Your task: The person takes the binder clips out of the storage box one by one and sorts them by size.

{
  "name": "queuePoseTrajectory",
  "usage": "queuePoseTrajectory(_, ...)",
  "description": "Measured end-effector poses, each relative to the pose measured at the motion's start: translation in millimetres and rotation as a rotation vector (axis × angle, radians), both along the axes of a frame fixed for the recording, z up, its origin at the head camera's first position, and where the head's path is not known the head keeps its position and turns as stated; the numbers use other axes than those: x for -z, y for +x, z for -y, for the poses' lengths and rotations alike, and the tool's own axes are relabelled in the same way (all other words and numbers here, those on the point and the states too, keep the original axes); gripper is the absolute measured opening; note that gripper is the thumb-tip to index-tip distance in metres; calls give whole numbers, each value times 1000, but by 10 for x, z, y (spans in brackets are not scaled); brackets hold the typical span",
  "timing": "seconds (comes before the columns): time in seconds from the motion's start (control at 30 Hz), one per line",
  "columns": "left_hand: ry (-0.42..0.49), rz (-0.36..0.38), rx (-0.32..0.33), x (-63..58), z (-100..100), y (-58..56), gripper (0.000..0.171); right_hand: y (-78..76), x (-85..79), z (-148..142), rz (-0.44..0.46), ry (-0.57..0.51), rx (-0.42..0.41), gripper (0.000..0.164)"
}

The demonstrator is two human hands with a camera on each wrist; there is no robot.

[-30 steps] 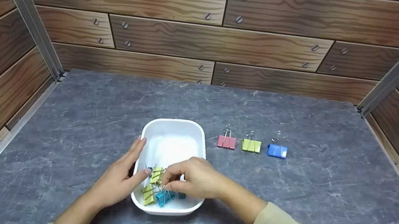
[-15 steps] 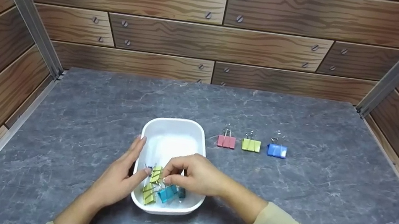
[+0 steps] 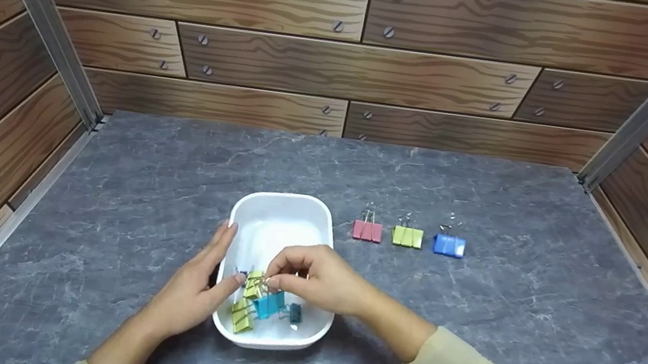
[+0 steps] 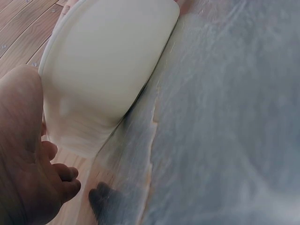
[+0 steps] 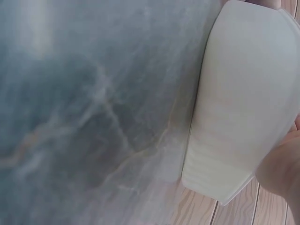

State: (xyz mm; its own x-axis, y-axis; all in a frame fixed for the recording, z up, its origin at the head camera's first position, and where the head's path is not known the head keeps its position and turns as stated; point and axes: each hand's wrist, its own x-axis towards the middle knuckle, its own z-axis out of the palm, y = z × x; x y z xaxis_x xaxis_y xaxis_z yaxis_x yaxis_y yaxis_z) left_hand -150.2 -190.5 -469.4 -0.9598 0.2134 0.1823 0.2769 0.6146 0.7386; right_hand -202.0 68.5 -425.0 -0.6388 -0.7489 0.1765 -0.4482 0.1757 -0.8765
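A white plastic tray [image 3: 280, 226] holds several binder clips near its front end. My left hand [image 3: 193, 296] rests along the tray's left side, fingers outstretched and thumb over the rim. Inside, my right hand [image 3: 317, 278] pinches the wire handles of a turquoise binder clip [image 3: 269, 305] between thumb and forefinger. Beside that clip lie a yellow-green clip [image 3: 242, 316], another yellow-green clip [image 3: 253, 285] and a small dark teal clip [image 3: 295, 313]. Part of a dark blue clip shows by the left thumb. Both wrist views mostly show the tray's outer wall [image 4: 108, 56].
To the right of the tray, a pink binder clip [image 3: 367, 231], a yellow-green binder clip [image 3: 407, 237] and a blue binder clip [image 3: 449, 246] stand in a row on the grey marbled table [image 3: 500, 318]. Wood-patterned panels [image 3: 265, 58] enclose the back and sides.
My right hand has risen slightly and moved away from the front, drawing the turquoise clip with it, so the small dark teal clip shows more fully. My left hand has stayed put.
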Motion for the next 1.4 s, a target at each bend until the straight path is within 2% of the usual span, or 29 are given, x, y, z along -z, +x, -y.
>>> queuePoseTrajectory(0.2, -5, -3, 1, 6, -5, -3, 81, -10, -16, -27, 60, -56, 33, 11)
queuePoseTrajectory(0.37, -15, 8, -4, 2, 0, -7, 82, -6, -98, -78, 102, -118, 55, 11)
queuePoseTrajectory(0.67, -5, 16, -5, 10, 5, -5, 82, -59, -390, -378, 102, -151, 187, 10)
queuePoseTrajectory(0.83, 7, 8, 0, 12, 3, 1, 82, -136, -452, -623, 69, -142, 254, 14)
queuePoseTrajectory(1.0, -3, 22, -2, 3, 5, -4, 82, -219, -434, -831, 37, -126, 339, 14)
queuePoseTrajectory(1.13, -11, 26, -3, 5, 7, -3, 83, -303, -383, -971, 31, -134, 374, 12)
queuePoseTrajectory(1.4, -7, 15, -1, 0, -1, 2, 82, -424, -181, -1148, 40, -49, 438, 15)
